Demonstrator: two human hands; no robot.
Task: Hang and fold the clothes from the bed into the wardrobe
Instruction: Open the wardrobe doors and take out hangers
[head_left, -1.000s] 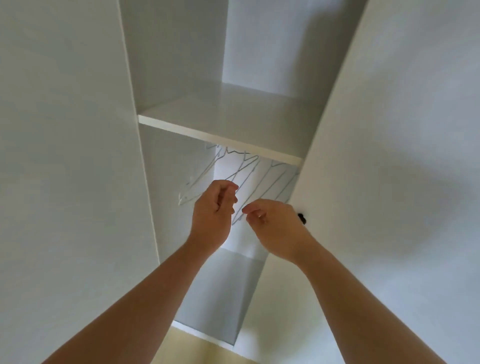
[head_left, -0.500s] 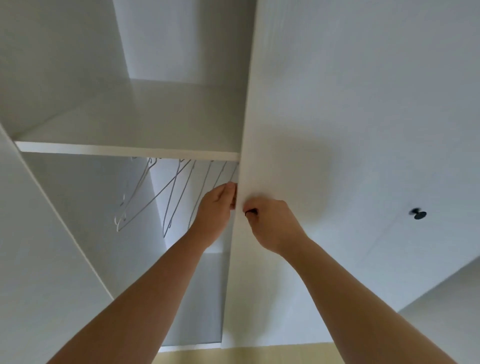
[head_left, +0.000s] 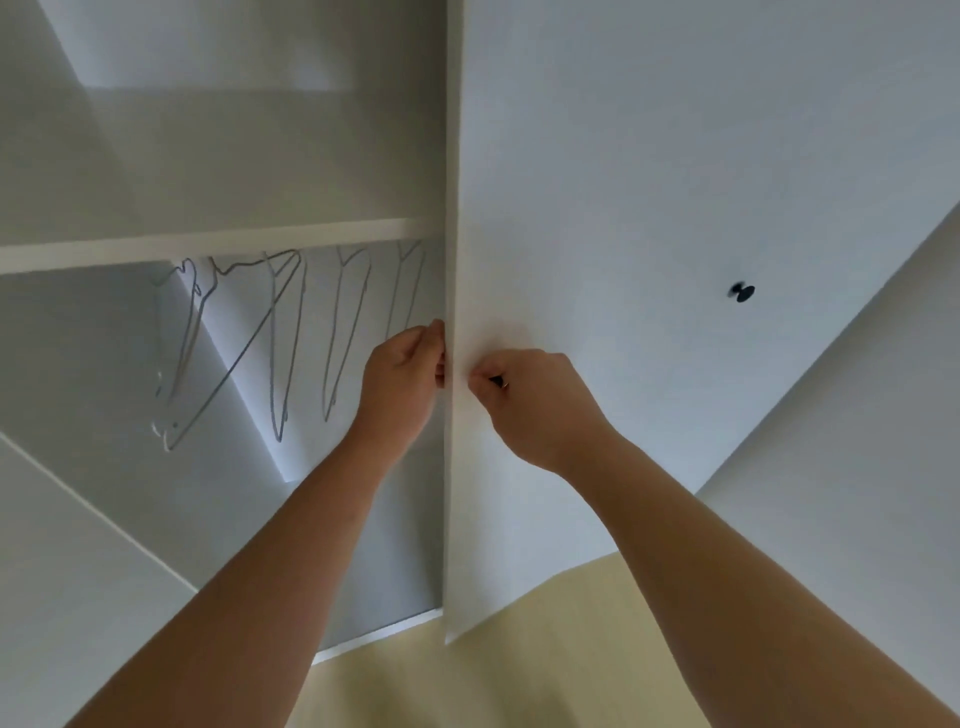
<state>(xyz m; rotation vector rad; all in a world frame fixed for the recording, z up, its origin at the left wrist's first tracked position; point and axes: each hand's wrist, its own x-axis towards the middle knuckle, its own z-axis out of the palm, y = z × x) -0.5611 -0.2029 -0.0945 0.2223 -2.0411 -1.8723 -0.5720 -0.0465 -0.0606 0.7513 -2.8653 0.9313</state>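
Note:
The white wardrobe (head_left: 223, 171) stands in front of me with its right-hand door (head_left: 597, 182) swung partly open. My left hand (head_left: 402, 379) grips that door's free edge, fingers curled round it. Just right of the edge, my right hand (head_left: 524, 402) pinches the door's small black knob (head_left: 498, 383). Inside, several thin wire hangers (head_left: 283, 343) hang empty below a white shelf (head_left: 208, 247). No clothes or bed are in view.
Another white door (head_left: 857, 415) with a black knob (head_left: 743, 293) lies to the right. A white panel (head_left: 67, 561) runs along the lower left. Pale yellow floor (head_left: 519, 665) shows at the bottom between my forearms.
The door has swung further open, baring more of the hanging space and more hangers. My right hand closed on the knob and my left took the door's edge.

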